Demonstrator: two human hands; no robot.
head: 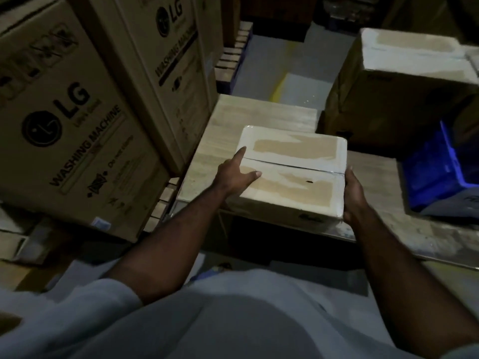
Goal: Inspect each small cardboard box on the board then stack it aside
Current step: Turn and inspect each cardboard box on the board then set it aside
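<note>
Nearest us, our left hand [234, 177] lies on the left part of the lid of the small, pale, tape-sealed cardboard box [290, 172], forefinger and thumb straight. Our right hand [353, 195] clasps its right wall at the near corner, fingers hidden, so the hands are apart with the box between them. The box sits at the near edge of the light wooden board [259, 112], and its near side seems to overhang that edge. We judge this the main hazard: the left hand only presses, so if the right grip slackens the box may tip towards us and drop to the dark floor. The glossy tape could also let the palm slide. To the right a blue plastic crate [435, 174] crowds a swing aside, to the left tall brown washing-machine cartons [77, 125] stand close, and farther right a larger taped brown carton [401, 73] could be knocked.
</note>
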